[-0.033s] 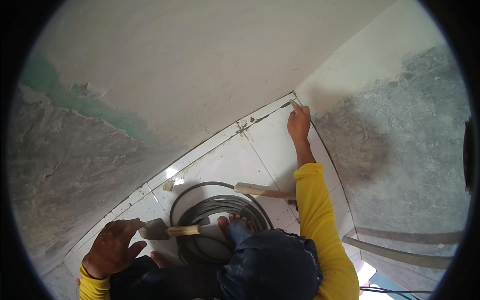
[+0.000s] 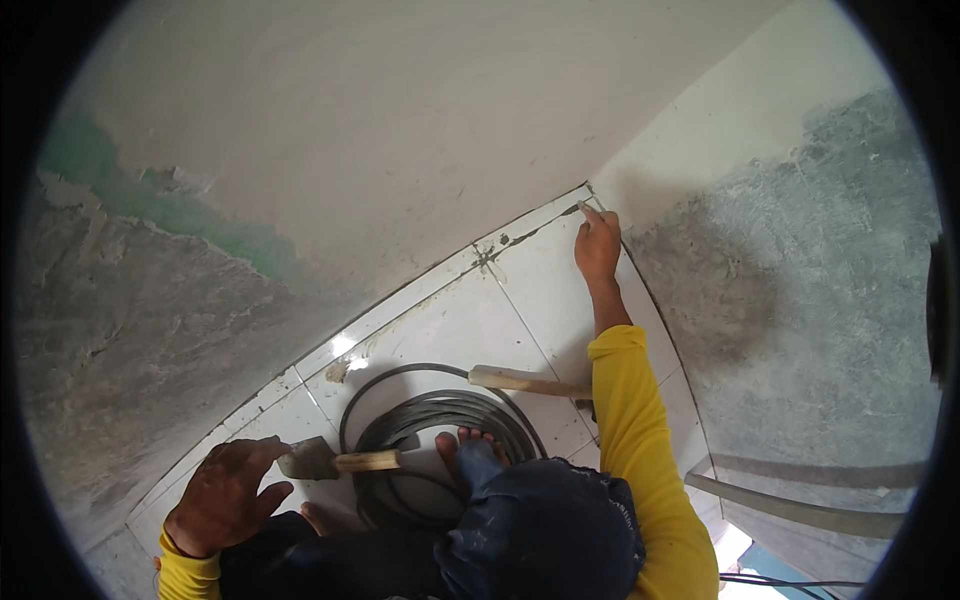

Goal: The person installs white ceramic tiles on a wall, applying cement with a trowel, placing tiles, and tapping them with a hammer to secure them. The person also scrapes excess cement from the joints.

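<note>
My right hand (image 2: 598,243) is closed at the dark grout line (image 2: 520,240) near the corner of the white tiled floor (image 2: 520,310), one finger reaching to the joint; whether it holds something small is unclear. My left hand (image 2: 222,495) has its fingers apart and hangs at lower left, beside a trowel (image 2: 310,458) with a wooden grip. A long wooden handle (image 2: 525,382) lies across the tiles, its far end hidden under my right arm. Dark patches of grout show where tile joints cross.
A coiled dark hose (image 2: 400,425) surrounds my bare foot (image 2: 470,450). A patchy wall (image 2: 350,130) with green paint meets a grey-and-white wall (image 2: 800,250) at the corner. A long grey bar (image 2: 800,512) and black cables (image 2: 770,580) show at lower right.
</note>
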The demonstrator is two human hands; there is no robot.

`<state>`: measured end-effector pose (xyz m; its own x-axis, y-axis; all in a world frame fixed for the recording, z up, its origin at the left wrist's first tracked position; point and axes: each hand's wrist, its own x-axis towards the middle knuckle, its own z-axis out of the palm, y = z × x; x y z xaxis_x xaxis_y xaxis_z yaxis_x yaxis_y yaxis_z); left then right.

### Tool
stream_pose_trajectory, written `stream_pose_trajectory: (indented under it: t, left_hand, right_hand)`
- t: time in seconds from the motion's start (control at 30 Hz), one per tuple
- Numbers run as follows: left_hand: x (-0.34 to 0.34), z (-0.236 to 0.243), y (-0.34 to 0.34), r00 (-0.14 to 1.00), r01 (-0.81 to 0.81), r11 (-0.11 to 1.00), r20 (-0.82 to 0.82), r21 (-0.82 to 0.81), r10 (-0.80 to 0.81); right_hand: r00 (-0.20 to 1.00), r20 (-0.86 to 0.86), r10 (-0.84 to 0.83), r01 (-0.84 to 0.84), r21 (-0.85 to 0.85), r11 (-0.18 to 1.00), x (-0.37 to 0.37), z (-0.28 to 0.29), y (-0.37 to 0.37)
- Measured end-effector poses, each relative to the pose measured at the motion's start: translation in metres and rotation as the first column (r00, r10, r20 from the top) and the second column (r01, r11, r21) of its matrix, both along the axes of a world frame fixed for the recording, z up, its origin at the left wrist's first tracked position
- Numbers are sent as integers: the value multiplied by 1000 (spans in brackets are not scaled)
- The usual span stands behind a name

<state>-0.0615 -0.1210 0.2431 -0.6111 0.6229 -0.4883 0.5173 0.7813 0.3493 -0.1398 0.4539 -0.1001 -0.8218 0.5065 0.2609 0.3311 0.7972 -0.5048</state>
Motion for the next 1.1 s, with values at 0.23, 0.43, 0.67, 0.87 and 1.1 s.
stream_pose_trajectory:
  t: [0.23, 0.43, 0.67, 0.87, 1.1]
  left_hand:
    - [-3, 0, 1, 1000, -6, 999, 8, -35, 6]
    - [-1, -2, -1, 1000, -8, 1000, -9, -27, 7]
    - [-3, -1, 0, 1000, -8, 1000, -7, -10, 8]
    - [-1, 1, -1, 1000, -20, 999, -1, -33, 20]
    - [-2, -2, -2, 1000, -22, 1000, -2, -22, 22]
  right_hand:
    - [998, -55, 7, -12, -96, 995, -4, -4, 12]
    - [997, 31, -69, 71, -45, 996, -10, -3, 14]
    - [970, 242, -33, 8, 104, 995, -14, 7, 17]
    - [990, 142, -18, 6, 85, 996, -4, 8, 22]
    - [962, 270, 40, -19, -80, 997, -16, 24, 31]
